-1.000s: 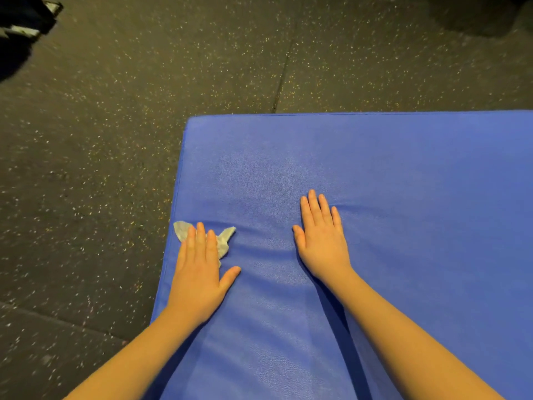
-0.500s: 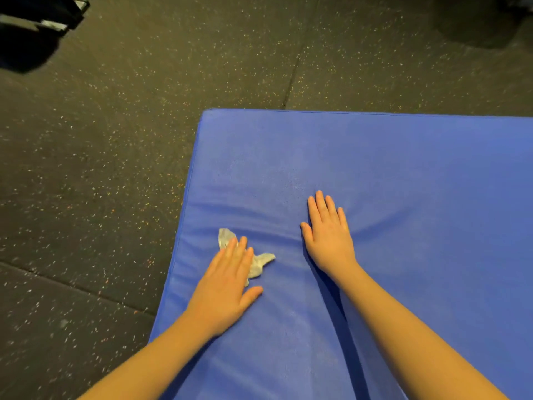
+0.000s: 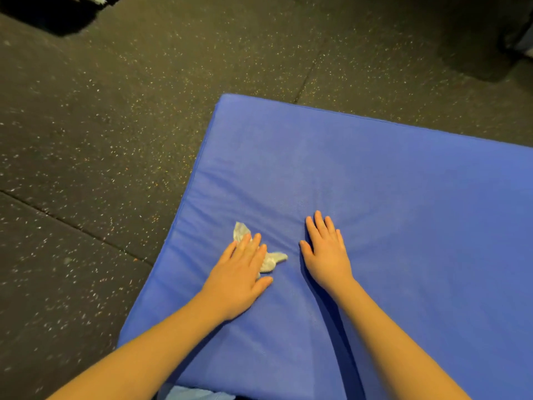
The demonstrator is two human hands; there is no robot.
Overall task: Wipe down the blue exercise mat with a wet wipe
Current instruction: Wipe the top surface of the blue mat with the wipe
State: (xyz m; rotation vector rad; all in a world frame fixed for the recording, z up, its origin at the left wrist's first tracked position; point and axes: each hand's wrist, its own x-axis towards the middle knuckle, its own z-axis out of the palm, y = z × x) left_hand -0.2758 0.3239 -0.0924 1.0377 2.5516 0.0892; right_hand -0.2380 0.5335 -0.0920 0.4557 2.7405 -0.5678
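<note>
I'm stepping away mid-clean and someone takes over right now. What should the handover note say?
Left hand: flat, fingers straight, pressing the crumpled wet wipe onto the blue mat, toward its left side.
Right hand: flat on the mat beside it, holding nothing.
Done: unclear; no wet trace shows which parts were wiped.
Left: probably the far end and right side; safest to sweep the whole top.

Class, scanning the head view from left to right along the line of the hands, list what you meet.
From the left: speckled floor → blue exercise mat → left hand → right hand. The wet wipe lies partly under the left hand, so it is unplaced.
</note>
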